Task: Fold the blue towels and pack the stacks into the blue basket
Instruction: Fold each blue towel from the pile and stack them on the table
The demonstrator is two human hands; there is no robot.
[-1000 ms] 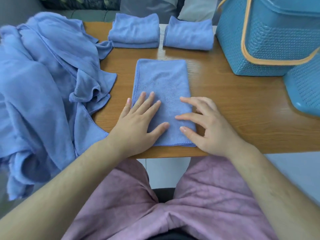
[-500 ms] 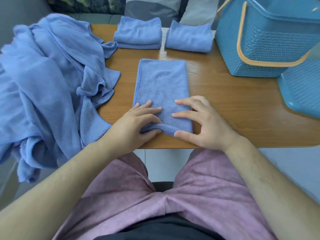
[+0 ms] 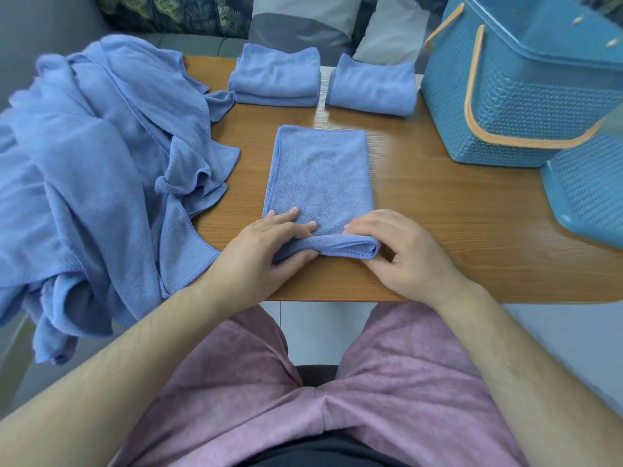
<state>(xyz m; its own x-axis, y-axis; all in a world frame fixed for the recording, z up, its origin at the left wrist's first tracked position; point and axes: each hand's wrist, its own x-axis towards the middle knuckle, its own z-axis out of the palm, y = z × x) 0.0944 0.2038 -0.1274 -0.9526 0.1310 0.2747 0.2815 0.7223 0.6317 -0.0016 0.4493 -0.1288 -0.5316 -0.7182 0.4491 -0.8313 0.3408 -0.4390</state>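
Centre of the frame: the towel lies flat on the table, folded to a narrow rectangle with its long side running away from the person. Its near end is lifted off the wood and curled over into a low roll. The left hand pinches the left part of that roll, with fingers lying on top of the cloth and the thumb tucked under it. The right hand holds the right part, its fingers bent over the top of the roll and its thumb below, near the towel's corner.

Along the top of the frame, at the table's far edge, sit two folded stacks side by side: the left stack and the right stack, close but not touching. The pile of unfolded towels fills the left of the frame, draped over the table's left end and hanging past its edge. The basket, with an orange handle, stands on the table at upper right, just beside the right stack. A second basket is cut off by the right edge, next to the first. Pink shorts fill the bottom.
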